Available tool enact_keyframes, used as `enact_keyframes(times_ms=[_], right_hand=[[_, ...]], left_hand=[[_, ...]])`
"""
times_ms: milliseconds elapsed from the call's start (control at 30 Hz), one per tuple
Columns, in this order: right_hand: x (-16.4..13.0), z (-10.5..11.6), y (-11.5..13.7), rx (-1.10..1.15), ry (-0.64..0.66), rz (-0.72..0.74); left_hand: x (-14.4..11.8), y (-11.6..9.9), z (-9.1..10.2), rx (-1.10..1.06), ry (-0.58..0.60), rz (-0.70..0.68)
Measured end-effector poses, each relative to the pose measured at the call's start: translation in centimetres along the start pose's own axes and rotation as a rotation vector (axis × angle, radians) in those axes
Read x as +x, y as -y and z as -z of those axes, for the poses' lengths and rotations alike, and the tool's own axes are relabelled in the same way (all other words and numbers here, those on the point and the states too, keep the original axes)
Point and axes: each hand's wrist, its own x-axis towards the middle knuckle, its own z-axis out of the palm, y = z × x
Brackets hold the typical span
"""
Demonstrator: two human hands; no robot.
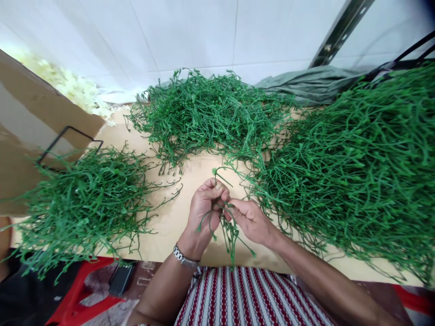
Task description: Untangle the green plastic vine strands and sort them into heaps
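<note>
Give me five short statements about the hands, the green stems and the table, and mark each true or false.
1. Both hands grip one small bunch of green plastic stems. True.
2. The left hand wears a metal wristwatch. True.
3. The right hand rests flat on the beige tabletop. False: it is raised, pinching the stems.
4. Only one heap of green stems lies on the table. False: three do, left, middle, right.
5. A brown cardboard box stands at the left. True.

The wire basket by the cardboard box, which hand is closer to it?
Left. The left hand is nearer the black wire basket; the right hand is farther, beside the big green stem pile.
</note>
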Motion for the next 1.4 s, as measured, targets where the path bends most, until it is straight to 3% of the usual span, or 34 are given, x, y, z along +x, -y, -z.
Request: enact_keyframes(times_ms=[233, 300, 367, 433, 467, 533, 633, 700, 800, 833, 967, 1167, 1400], right_hand=[[-1.1, -1.0, 1.3, -0.088, -0.184, 0.003], [-1.6, -1.1, 1.7, -0.128, -0.172, 0.025], [-2.2, -1.0, 1.9, -0.146, -0.104, 0.070], [-2.5, -0.4, 1.9, -0.159, -0.049, 0.114], [-2.6, 0.2, 1.9, -0.171, -0.073, 0.099], [-2.7, 1.8, 1.9, -0.264, -0.128, 0.040], [-3.2, 4.1, 2.5, -0.268, -0.113, 0.093], [-4.0, 5.0, 3.4, -0.246, -0.233, 0.129], [-4.8, 5.2, 4.9, -0.298, -0.544, 0.172], [-4.8, 5.0, 5.3, -0.325, -0.577, 0.204], [-2.8, 3.2, 5.0, -0.470, -0.362, 0.309], [0.6, 1.6, 1.3, -0.709, -0.203, -0.028], [0.6, 1.1, 0.1, -0.588, -0.211, -0.017]], left_hand=[[0.4, 0.8, -0.8, -0.039, -0.045, 0.033], [0.8, 0.1, -0.7, -0.026, -0.072, 0.015], [1.3, -1.1, -0.7, -0.036, -0.166, -0.110], [1.6, -2.2, -0.8, -0.039, -0.223, -0.311], [1.7, -2.5, -1.0, -0.015, -0.184, -0.398], [1.7, -2.5, -1.3, 0.104, -0.059, -0.343], [1.6, -1.7, -1.2, 0.223, -0.068, -0.298], [1.8, -1.1, -0.7, 0.273, -0.111, -0.296], [2.0, -0.5, -0.1, 0.333, -0.133, -0.278], [2.0, -0.4, -0.1, 0.347, -0.143, -0.269], [1.9, -0.1, -0.4, 0.388, -0.146, -0.254], [1.6, 0.5, -0.7, 0.356, -0.155, -0.299], [1.8, 0.5, -0.8, 0.308, -0.120, -0.256]])
